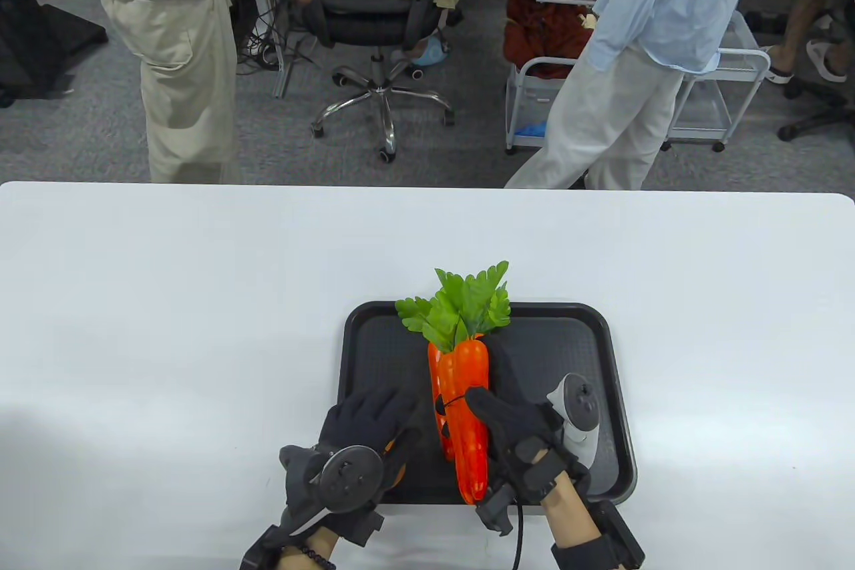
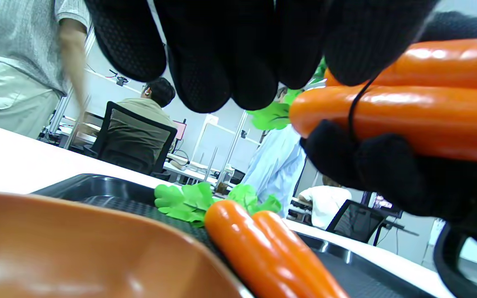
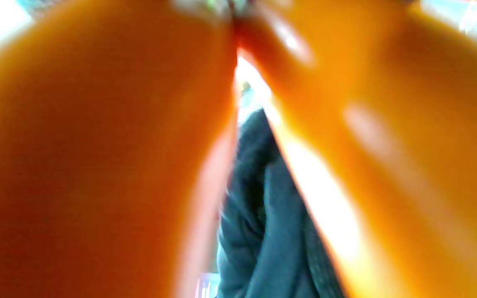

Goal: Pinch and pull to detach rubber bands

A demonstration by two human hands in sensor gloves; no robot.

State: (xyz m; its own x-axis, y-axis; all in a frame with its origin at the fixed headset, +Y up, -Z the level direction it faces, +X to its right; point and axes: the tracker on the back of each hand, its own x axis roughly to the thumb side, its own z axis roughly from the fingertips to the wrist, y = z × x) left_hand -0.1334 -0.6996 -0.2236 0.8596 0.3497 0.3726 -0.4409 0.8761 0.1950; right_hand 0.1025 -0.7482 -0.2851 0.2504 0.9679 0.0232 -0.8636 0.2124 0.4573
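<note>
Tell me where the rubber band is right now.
In the table view, the black rubber band wraps the carrot bunch over the tray, beside the right hand gripping the bunch; the left hand sits left.

No text, label, brand, number or sign can be read in any of the three views. The close surfaces are plain, without print. The far desks and screens are too small or too blurred to show letters.

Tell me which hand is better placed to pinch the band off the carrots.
Probably left. The right hand grips the carrots, while the left hand's free fingers hover beside the black rubber band.
</note>
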